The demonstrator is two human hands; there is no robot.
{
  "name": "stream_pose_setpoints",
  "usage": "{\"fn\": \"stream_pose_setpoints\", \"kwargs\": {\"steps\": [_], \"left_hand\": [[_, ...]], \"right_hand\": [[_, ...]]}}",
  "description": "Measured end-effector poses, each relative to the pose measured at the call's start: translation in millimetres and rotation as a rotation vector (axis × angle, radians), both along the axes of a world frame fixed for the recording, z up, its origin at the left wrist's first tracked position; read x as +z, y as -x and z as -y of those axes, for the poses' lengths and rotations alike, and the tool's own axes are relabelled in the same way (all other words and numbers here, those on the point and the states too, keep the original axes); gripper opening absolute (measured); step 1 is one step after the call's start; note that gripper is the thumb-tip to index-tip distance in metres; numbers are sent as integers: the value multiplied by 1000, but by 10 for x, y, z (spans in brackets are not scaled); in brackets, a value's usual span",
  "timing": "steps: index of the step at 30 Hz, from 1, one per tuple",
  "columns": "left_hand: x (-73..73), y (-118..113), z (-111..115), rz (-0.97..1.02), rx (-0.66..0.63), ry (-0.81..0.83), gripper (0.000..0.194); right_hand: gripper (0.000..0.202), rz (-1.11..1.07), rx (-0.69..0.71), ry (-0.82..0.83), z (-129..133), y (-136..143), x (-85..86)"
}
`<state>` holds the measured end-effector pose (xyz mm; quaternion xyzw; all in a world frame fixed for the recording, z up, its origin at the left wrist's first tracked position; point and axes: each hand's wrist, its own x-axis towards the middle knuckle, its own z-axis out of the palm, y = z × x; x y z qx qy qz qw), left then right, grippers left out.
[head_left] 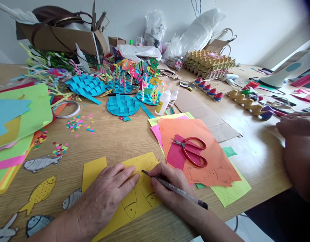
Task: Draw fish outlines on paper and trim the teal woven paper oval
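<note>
A sheet of yellow paper (147,161) lies in front of me with several fish outlines drawn on it. My left hand (111,191) rests flat on the sheet, fingers stretched out. In my right hand (170,183) is a black pen (180,191), its tip on or just above the paper near a drawn fish. Red-handled scissors (191,149) lie on orange paper (195,131) to the right, partly over a piece of dark pink paper (175,158). Cut-out paper fish, a yellow one (41,191) and a grey one (41,163) among them, lie at the left.
Glue bottles (163,101) stand beyond the papers, by woven blue paper discs (122,105). A tape roll (66,109), confetti (78,123) and coloured sheets (39,111) are at left. Egg trays (210,62) sit behind. Another person's arm (299,148) rests at right.
</note>
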<state>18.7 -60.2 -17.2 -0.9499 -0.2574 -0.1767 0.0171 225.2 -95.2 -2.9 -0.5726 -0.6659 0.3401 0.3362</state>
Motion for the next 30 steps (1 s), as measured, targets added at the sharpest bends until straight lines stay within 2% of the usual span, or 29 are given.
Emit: {"fn": "stream_pose_setpoints", "kwargs": {"steps": [13,21,30], "left_hand": [[39,-5,1,-11,0,5,42],[-8,-7,9,27,18,7,43],[4,-2,0,9,10,2,44]], "right_hand": [[13,62,17,-23,-3,6,0],[14,75,26,-47,15,1,-17],[14,80,-25,-96,12,10,-2]]}}
